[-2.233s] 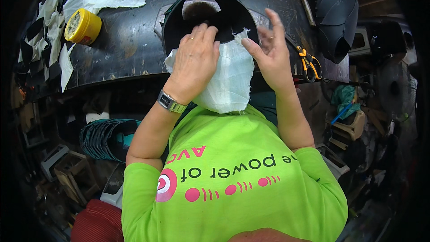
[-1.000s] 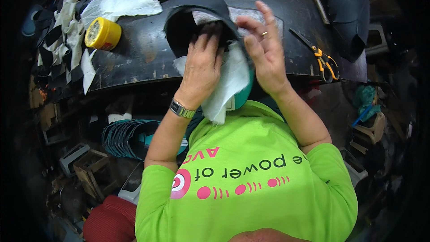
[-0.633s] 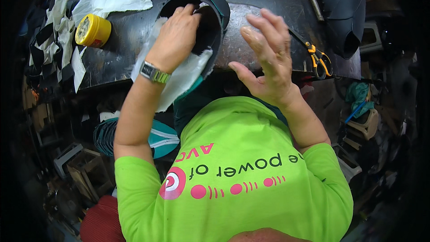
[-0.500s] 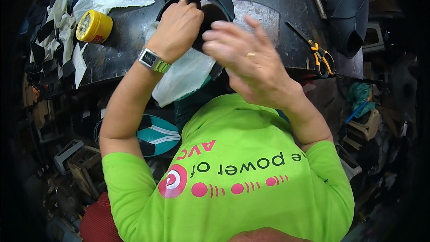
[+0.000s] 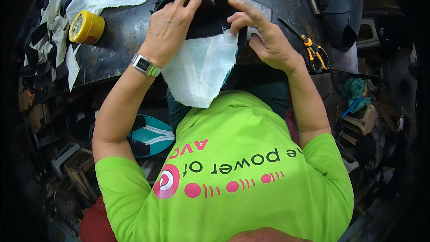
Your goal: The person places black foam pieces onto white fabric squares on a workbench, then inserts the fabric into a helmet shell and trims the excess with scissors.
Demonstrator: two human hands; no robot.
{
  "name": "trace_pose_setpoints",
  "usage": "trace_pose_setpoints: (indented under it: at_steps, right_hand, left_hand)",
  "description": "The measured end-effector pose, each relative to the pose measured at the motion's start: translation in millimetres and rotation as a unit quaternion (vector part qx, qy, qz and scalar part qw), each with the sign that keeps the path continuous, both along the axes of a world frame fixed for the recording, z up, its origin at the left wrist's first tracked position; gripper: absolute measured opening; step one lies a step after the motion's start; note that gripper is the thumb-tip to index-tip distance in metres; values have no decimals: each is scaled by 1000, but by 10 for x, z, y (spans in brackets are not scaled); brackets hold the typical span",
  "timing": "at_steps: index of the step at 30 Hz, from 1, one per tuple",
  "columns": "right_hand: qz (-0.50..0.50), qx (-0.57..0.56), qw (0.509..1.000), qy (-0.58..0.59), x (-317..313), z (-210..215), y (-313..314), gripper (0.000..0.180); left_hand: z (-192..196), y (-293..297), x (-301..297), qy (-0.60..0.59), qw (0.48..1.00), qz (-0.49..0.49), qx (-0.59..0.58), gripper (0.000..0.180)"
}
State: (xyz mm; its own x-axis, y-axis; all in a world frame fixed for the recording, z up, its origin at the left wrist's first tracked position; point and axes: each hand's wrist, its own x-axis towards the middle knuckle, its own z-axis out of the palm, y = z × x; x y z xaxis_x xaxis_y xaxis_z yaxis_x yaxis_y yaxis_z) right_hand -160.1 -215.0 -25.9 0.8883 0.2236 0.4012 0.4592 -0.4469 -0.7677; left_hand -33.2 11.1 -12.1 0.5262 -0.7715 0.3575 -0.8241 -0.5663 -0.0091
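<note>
Right hand (image 5: 264,36) now back on 1 white cloth (image 5: 201,65), bench's (image 5: 123,58) near edge; left hand (image 5: 168,29) touches 1 black tube (image 5: 212,23); grips, can't tell.

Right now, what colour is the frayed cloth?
The frayed cloth is white; the head view shows it best.

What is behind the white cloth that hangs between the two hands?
Above the white cloth, the hollow black piece shows; a teal edge peeks out at right. Whatever the cloth covers is hidden.

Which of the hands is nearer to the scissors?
Right. The right hand is just left of the scissors, not touching them; the left hand is much farther left.
</note>
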Motion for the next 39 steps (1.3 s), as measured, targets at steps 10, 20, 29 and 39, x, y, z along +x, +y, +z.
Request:
trace_pose_setpoints:
  at_steps: [10,20,29,39]
  right_hand:
    - [-136,26,986,-97,-263,-113,30,87]
    - [-124,-38,988,-80,-211,-165,62,80]
    - [-166,131,977,16,-241,-225,180,75]
    - [-190,147,971,-1,-238,-281,224,73]
  left_hand:
    - [-216,-55,-494,283,928,-126,-205,32]
    - [-101,-167,-593,278,943,-48,-179,34]
    - [-168,56,-487,412,861,-31,-295,16]
    - [-109,-155,-836,228,951,-36,-208,42]
